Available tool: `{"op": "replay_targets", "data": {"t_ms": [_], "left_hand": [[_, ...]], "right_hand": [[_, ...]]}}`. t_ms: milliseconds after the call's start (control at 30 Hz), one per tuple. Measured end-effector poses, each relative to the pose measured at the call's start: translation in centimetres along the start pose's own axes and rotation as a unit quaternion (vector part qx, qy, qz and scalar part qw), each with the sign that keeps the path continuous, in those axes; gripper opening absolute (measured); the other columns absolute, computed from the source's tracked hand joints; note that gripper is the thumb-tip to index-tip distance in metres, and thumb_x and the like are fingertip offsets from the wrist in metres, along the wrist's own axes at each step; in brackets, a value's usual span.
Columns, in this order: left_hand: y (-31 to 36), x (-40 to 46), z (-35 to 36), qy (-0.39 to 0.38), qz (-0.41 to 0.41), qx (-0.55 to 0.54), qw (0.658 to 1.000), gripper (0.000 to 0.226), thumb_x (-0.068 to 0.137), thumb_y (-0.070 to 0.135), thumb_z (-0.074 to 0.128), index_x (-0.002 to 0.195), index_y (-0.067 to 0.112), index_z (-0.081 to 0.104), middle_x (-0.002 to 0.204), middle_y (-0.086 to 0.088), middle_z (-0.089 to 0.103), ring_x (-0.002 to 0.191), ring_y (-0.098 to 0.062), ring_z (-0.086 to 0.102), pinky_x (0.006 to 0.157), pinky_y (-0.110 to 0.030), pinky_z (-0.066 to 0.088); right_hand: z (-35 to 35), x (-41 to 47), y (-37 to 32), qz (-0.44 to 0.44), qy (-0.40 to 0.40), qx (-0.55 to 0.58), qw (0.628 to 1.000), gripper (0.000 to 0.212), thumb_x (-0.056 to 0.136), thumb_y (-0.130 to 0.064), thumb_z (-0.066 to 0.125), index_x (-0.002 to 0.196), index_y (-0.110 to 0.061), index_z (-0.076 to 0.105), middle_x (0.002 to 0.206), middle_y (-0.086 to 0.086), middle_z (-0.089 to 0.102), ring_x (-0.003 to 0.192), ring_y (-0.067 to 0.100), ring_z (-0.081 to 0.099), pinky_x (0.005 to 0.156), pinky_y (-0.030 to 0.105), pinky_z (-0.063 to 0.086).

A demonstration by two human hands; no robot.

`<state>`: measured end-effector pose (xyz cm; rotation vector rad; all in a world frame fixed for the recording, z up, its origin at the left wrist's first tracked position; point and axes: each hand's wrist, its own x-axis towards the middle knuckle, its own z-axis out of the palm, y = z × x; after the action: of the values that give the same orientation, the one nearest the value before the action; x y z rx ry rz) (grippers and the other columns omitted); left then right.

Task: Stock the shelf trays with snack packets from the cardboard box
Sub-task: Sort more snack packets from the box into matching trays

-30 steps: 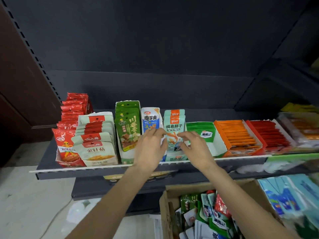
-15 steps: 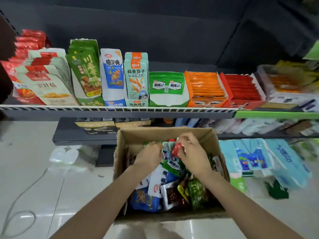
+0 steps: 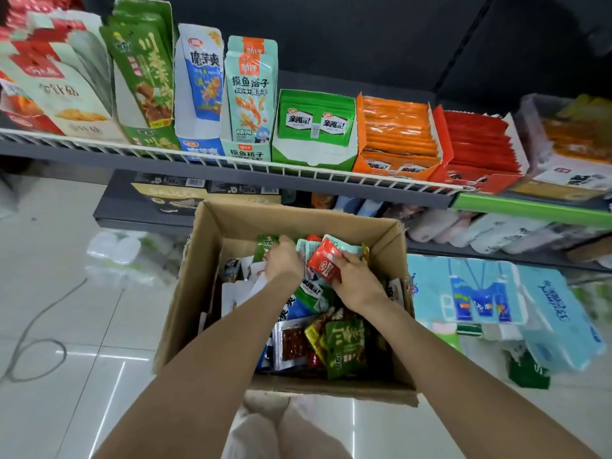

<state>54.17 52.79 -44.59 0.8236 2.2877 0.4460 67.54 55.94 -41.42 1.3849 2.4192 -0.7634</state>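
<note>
An open cardboard box (image 3: 185, 293) stands on the floor below the shelf, filled with several mixed snack packets (image 3: 344, 346). Both my hands are inside it at the far end. My right hand (image 3: 356, 283) holds a small red packet (image 3: 324, 264) by its right edge. My left hand (image 3: 284, 260) reaches into the pile with its fingers curled on a green packet (image 3: 265, 245). Above, a row of shelf trays (image 3: 314, 157) holds upright packets: green, blue, teal, orange and red.
A white wire rail (image 3: 298, 172) fronts the shelf. Lower shelves hold dark boxes (image 3: 172, 197) and pale bags. Blue tissue packs (image 3: 490, 293) lie to the box's right, wrapped white rolls (image 3: 116, 256) to its left. A grey cable (image 3: 33, 329) loops on the tiled floor.
My view dropped from the shelf to the box. Both hands left the teal packets in the shelf tray, went down into the box, and the right one took a red packet.
</note>
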Motion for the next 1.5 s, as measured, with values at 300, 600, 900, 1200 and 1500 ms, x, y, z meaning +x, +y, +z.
{"op": "replay_targets", "data": {"t_ms": [300,600,900,1200,1500], "left_hand": [[1.5,-0.8,-1.6,-0.008,0.078,0.023,0.997,0.024,0.093,0.023,0.057,0.096,-0.001,0.061,0.096,-0.018,0.066,0.093,-0.035,0.063,0.075,-0.037,0.049],[0.0,-5.6,-11.5,0.063,0.217,-0.095,0.970,0.011,0.100,0.016,0.041,0.109,0.010,0.044,0.072,-0.010,0.061,0.060,-0.025,0.059,0.049,-0.031,0.049],[-0.9,-8.1,-19.5,0.015,0.131,-0.446,0.885,0.029,0.081,-0.006,0.067,0.104,0.009,0.057,0.101,-0.008,0.070,0.097,-0.030,0.067,0.080,-0.042,0.056],[-2.0,-4.2,-23.5,-0.011,0.108,-0.619,0.778,0.045,0.076,-0.023,0.058,0.112,0.002,0.052,0.105,-0.012,0.068,0.088,-0.020,0.069,0.070,-0.032,0.059],[-3.1,5.2,-28.7,-0.067,0.101,-0.529,0.840,0.046,0.071,-0.010,0.074,0.110,0.006,0.057,0.111,-0.016,0.068,0.104,-0.030,0.065,0.094,-0.044,0.051]], "right_hand": [[-0.3,-0.2,0.1,0.003,0.002,0.047,0.999,0.050,0.095,-0.017,0.051,0.143,-0.009,0.036,0.148,0.011,0.031,0.136,0.028,0.032,0.114,0.034,0.025],[-2.5,-1.2,-2.4,0.075,0.056,0.335,0.938,0.030,0.093,-0.036,0.056,0.112,-0.014,0.049,0.120,0.008,0.058,0.109,0.022,0.057,0.098,0.037,0.044],[-8.6,-1.9,-8.9,-0.020,-0.043,0.785,0.618,0.016,0.089,-0.011,0.058,0.105,-0.008,0.060,0.104,0.009,0.069,0.092,0.017,0.068,0.076,0.027,0.057],[-11.8,1.3,-15.7,0.002,-0.020,0.864,0.504,0.065,0.087,0.006,0.055,0.143,-0.013,0.030,0.115,0.010,0.062,0.099,0.008,0.061,0.099,0.022,0.043],[-14.1,8.2,-23.0,-0.024,-0.013,0.799,0.601,0.039,0.083,-0.011,0.063,0.122,-0.007,0.057,0.109,0.010,0.070,0.096,0.022,0.068,0.089,0.045,0.053]]}}
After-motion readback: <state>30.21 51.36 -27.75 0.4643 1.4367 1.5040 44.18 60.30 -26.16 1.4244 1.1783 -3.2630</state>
